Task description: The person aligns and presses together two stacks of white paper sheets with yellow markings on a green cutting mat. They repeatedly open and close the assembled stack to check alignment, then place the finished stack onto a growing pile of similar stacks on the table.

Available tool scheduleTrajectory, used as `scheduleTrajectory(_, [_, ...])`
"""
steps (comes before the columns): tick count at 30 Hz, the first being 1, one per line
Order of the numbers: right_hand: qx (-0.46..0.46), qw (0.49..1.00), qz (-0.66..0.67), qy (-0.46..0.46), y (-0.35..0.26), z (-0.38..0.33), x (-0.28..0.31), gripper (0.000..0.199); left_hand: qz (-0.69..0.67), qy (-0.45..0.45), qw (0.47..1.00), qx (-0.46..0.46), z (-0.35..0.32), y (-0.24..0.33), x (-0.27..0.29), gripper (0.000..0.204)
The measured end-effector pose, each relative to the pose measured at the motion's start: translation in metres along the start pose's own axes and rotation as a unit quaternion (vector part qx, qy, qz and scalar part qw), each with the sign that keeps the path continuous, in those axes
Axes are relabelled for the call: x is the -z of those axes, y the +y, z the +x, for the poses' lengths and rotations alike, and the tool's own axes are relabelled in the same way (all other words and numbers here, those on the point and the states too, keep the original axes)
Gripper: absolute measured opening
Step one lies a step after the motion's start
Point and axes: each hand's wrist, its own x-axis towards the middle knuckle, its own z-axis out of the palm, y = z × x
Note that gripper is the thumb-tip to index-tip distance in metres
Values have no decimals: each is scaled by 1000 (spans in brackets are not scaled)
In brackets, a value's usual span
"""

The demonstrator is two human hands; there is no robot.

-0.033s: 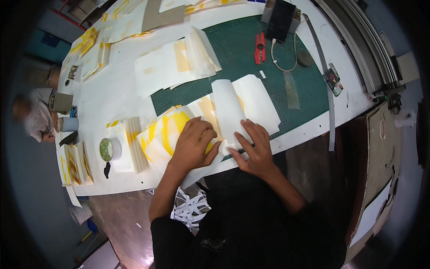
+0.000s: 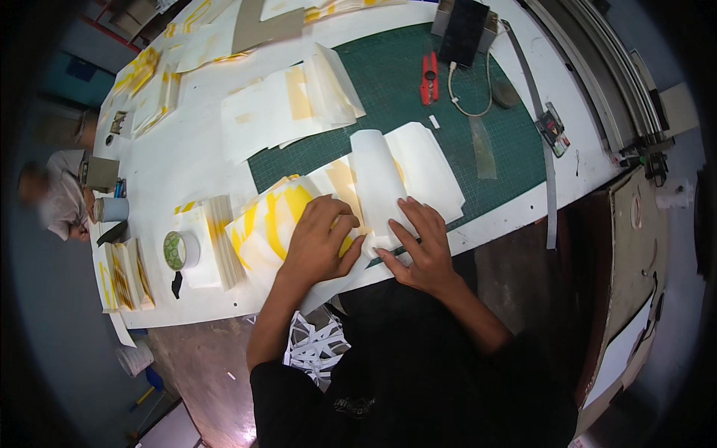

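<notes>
Bent over a stack of white sheets with yellow patches, my left hand has its fingers curled and its thumb apart from them. My right hand lies with fingers spread on the near end of a folded white sheet. The fold stands up in a rounded curve, and its right part lies flat as a broad white sheet. Between the two hands, a tan strip shows on the paper. Both thumbs are near the table's front edge. What lies under the left palm is hidden.
A green cutting mat carries another sheet stack, red-handled pliers, and a dark device with a cable. Left are a tape roll and a folded stack. A person is beyond the table's left edge.
The whole view has shifted slightly, with the table's things a little further left. My hands keep the same pose on the sheets.
</notes>
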Motion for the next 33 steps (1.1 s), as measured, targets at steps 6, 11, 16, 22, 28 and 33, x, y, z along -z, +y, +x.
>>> scheduleTrajectory(6, [-9, 1000, 11, 1, 9, -7, 0, 39, 63, -83, 994, -36, 7, 7, 4, 38])
scheduleTrajectory(11, [-34, 999, -15, 39, 17, -15, 1, 35, 87, -132, 987, -35, 11, 10, 0, 37])
scheduleTrajectory(16, [-41, 995, -51, 81, 21, -22, 7, 32, 100, -142, 984, -27, 13, 13, -2, 37])
scheduleTrajectory(22, [-27, 991, -107, 73, 15, -32, 14, 34, 105, -157, 982, -20, 18, 17, -6, 39])
scheduleTrajectory(28, [-38, 992, -110, 56, 15, -40, 12, 40, 105, -165, 980, -23, 21, 24, -7, 41])
scheduleTrajectory(33, [-54, 992, -109, 43, 18, -43, 13, 43, 110, -165, 980, -23, 23, 26, -7, 39])
